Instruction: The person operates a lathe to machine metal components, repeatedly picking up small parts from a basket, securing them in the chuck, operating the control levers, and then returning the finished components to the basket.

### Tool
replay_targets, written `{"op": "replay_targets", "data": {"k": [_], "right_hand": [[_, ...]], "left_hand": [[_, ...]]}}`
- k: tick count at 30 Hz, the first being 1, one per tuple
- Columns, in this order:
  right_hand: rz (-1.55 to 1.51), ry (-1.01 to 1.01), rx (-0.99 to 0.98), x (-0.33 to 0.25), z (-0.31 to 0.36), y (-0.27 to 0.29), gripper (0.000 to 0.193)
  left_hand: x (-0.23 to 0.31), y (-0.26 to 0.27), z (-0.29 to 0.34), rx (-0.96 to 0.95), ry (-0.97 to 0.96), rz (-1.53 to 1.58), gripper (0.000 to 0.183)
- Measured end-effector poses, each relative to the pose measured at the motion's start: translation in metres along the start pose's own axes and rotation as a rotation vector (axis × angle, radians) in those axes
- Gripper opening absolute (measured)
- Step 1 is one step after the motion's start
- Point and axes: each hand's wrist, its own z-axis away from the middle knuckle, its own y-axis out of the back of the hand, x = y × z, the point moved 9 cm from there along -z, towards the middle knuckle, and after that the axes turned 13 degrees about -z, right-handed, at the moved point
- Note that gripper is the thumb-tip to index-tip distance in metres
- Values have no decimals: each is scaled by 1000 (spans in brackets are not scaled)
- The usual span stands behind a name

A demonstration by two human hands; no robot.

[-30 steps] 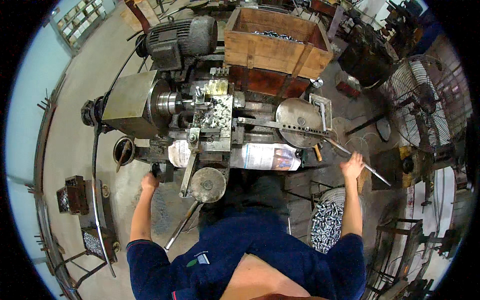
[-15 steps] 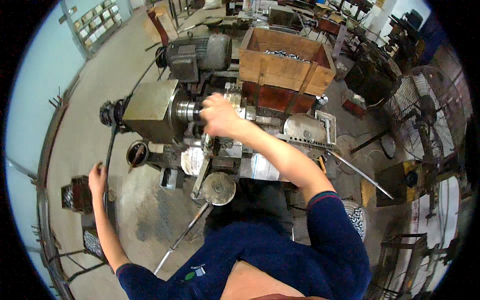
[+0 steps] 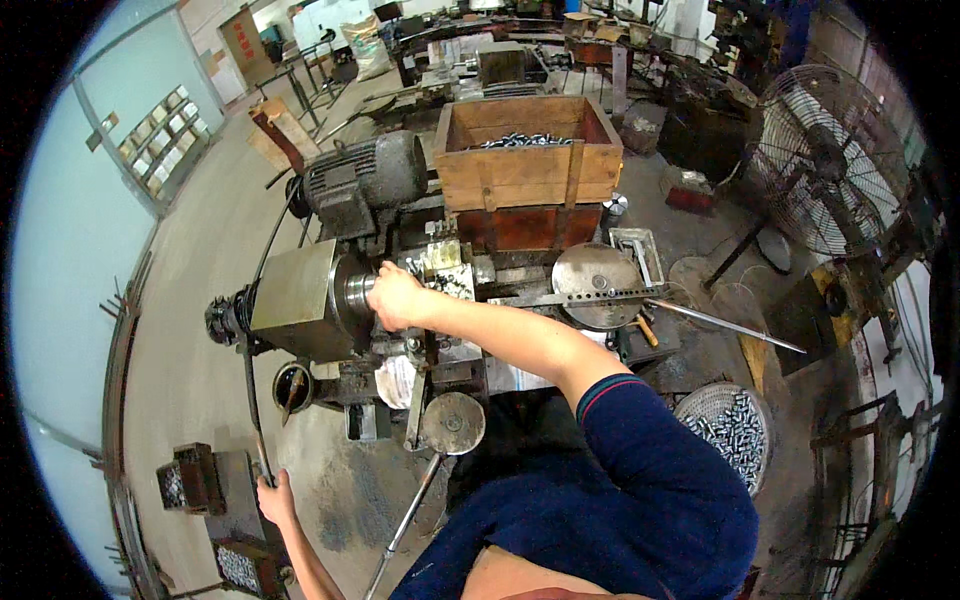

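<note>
At the lower left, my left hand [image 3: 275, 497] is closed round the lower end of a long dark lever [image 3: 253, 410] that runs down from the machine's left end. My right hand [image 3: 398, 298] reaches across to the lathe's round metal spindle nose [image 3: 352, 294], its fingers bent at the front of it. Whatever those fingers hold is hidden behind the hand. Left of the spindle stands the boxy metal headstock [image 3: 292, 300]. Just right of my right hand is the tool slide [image 3: 450, 280], with small metal bits on it.
Behind the lathe are an electric motor [image 3: 365, 180] and a wooden crate [image 3: 520, 178] of small metal parts. A basket of metal parts [image 3: 735, 430] stands at right, below a large fan [image 3: 830, 160]. Round plates [image 3: 453, 423] and long handles [image 3: 725, 325] jut from the machine.
My right hand has come closer to the spindle nose. My left hand is now at the lever's lower end. The whole view has shifted, showing more of the far room.
</note>
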Motion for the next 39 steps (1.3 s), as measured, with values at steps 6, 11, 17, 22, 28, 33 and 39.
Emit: {"op": "replay_targets", "data": {"k": [6, 11, 17, 22, 28, 33, 39], "right_hand": [[-5, 9, 22, 7, 0, -4, 20], [64, 22, 61, 8, 4, -1, 23], [-30, 104, 411, 32, 66, 103, 29], [135, -270, 639, 159, 95, 169, 37], [-239, -145, 771, 147, 190, 149, 45], [-302, -462, 745, 173, 362, 58, 40], [-338, -1391, 561, 201, 652, -71, 37]], "left_hand": [[16, 6, 19, 59, -16, -18, 46], [17, -3, 12, 29, -57, 2, 44], [16, -2, 15, -79, -284, 220, 48], [46, -25, -58, -123, -523, 438, 24], [99, -50, -76, -411, -460, 769, 32], [44, -58, -61, -405, -246, 772, 35], [17, -134, -137, -635, -290, 654, 44]]}}
